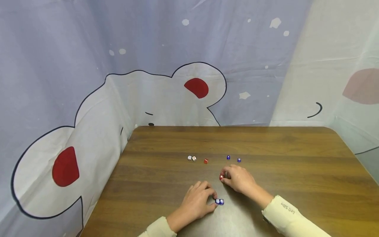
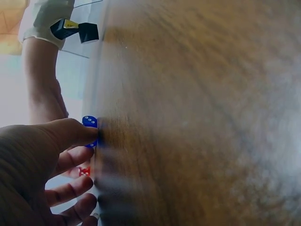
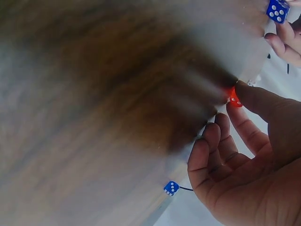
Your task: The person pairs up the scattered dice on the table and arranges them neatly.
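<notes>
Low on the table, my left hand [image 1: 196, 200] pinches a blue die [image 1: 217, 201] between thumb and index finger. A second blue die [image 1: 222, 201] sits right up against its right side. In the left wrist view the thumb covers part of the blue dice [image 2: 89, 121]. Farther forward and to the right, my right hand [image 1: 239, 178] holds a red die [image 1: 221, 177] between thumb and index finger. The right wrist view shows this red die [image 3: 235, 97] at the fingertips, the other fingers loosely bent beside it.
Beyond the hands, a loose row of dice lies across the brown wooden table [image 1: 160, 141]: two white dice [image 1: 191, 158] side by side, a red die [image 1: 206, 161], and two separate blue dice [image 1: 239, 160]. A printed curtain [image 1: 160, 95] hangs behind the table's far edge.
</notes>
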Demonstrator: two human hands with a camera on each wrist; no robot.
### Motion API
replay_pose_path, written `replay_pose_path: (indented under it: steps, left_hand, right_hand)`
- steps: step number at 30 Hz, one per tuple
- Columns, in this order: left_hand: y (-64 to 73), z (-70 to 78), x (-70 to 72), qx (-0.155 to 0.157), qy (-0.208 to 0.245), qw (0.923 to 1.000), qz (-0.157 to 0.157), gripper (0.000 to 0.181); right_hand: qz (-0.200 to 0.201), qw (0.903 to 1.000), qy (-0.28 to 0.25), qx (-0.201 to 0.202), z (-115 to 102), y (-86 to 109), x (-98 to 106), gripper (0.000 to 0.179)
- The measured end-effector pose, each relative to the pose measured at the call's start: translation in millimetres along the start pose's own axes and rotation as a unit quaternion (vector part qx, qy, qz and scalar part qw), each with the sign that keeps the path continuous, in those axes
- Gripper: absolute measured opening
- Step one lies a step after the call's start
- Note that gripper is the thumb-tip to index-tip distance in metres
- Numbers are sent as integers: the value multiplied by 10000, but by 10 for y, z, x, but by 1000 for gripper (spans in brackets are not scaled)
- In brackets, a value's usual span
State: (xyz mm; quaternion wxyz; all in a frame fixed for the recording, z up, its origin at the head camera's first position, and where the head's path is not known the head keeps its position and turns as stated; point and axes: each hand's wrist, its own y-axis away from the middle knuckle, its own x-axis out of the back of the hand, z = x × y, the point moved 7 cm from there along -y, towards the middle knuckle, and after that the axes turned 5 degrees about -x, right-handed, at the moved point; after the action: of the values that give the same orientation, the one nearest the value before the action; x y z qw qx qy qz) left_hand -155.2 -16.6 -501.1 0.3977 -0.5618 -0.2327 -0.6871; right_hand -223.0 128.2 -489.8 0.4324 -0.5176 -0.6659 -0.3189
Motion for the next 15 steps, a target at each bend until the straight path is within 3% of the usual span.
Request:
replay_pose_path:
  steps: [15]
  left_hand:
    - [2,-11,-2,1,-52,10000,-67,19]
  right_hand:
    - [-74,9999,75,67,-72,72,-37,15]
